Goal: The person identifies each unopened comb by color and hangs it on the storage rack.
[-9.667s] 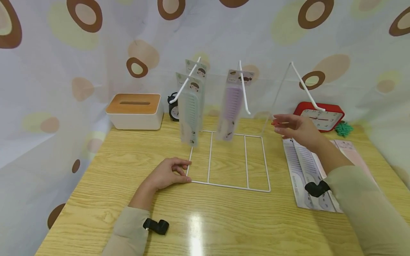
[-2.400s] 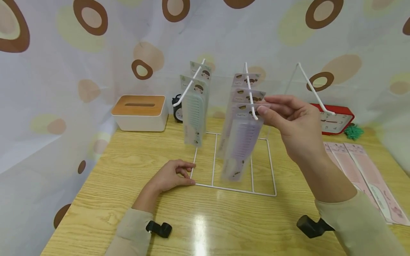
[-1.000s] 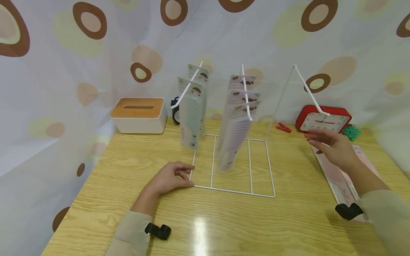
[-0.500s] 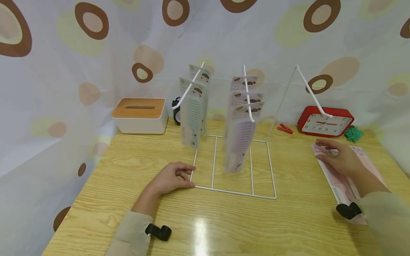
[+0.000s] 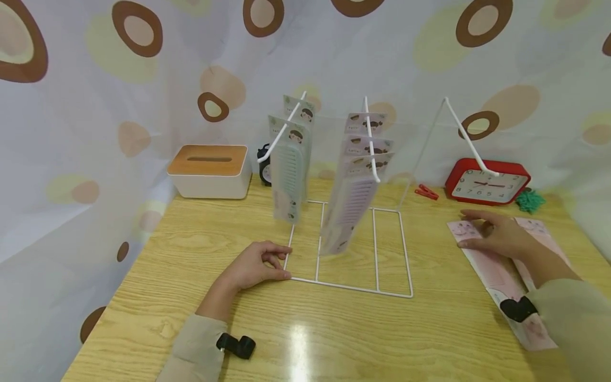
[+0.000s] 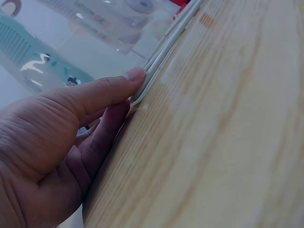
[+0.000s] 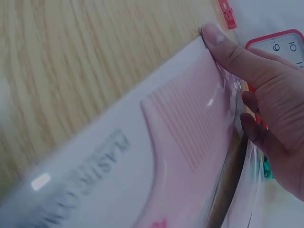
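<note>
Right fingers (image 5: 470,215) pinch the pink comb pack (image 5: 496,276) at its top edge; left fingers (image 5: 272,260) curl on the rack base (image 5: 348,286), pinning it. Lift pack flat, keep the hang hole clear.

Head camera overlooks the table (image 5: 191,249); wrist cameras sit close above it.

Left hand (image 6: 52,142) is pressing its thumb tip against thin white wire rack base (image 6: 166,45), resting on light wooden tabletop (image 6: 223,137).
</note>
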Tool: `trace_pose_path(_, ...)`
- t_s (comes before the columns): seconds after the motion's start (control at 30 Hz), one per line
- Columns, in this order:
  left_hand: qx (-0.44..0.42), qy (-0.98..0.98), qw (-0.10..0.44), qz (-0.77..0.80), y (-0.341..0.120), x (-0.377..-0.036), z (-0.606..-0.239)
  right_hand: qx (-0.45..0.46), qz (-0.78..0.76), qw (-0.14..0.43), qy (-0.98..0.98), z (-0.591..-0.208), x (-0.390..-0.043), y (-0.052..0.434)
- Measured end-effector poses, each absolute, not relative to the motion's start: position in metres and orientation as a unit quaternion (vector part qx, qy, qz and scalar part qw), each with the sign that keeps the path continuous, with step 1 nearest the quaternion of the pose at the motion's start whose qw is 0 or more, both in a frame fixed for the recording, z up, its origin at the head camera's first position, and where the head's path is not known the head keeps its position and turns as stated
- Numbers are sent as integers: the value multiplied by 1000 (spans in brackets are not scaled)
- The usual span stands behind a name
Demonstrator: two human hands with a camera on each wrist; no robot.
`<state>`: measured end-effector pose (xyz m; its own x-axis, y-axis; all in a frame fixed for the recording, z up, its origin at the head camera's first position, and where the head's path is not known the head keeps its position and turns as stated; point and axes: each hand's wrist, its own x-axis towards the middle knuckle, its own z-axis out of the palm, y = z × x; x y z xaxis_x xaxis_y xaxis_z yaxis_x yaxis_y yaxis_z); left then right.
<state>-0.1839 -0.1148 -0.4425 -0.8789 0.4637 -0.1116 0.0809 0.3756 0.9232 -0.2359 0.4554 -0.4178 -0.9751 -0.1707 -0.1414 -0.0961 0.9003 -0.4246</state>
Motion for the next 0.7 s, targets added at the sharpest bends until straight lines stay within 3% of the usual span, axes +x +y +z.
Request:
trace_pose_path(0.3, 170, 804, 184, 539, -113, -183, -444, 15, -345, 8, 939, -429, -225, 454)
trace_pose_path(0.5, 167, 812, 180, 529, -113, -184, -443, 76, -547, -37, 833, -405, -204, 436)
trace_pose_path(0.6, 167, 816, 180, 523, -115, -184, -441, 62, -714, -86, 692, -380, -186, 413)
trace_pose_path(0.7, 166, 814, 179, 527, -115, -183, -442, -24, -816, -150, 558, -352, -169, 384)
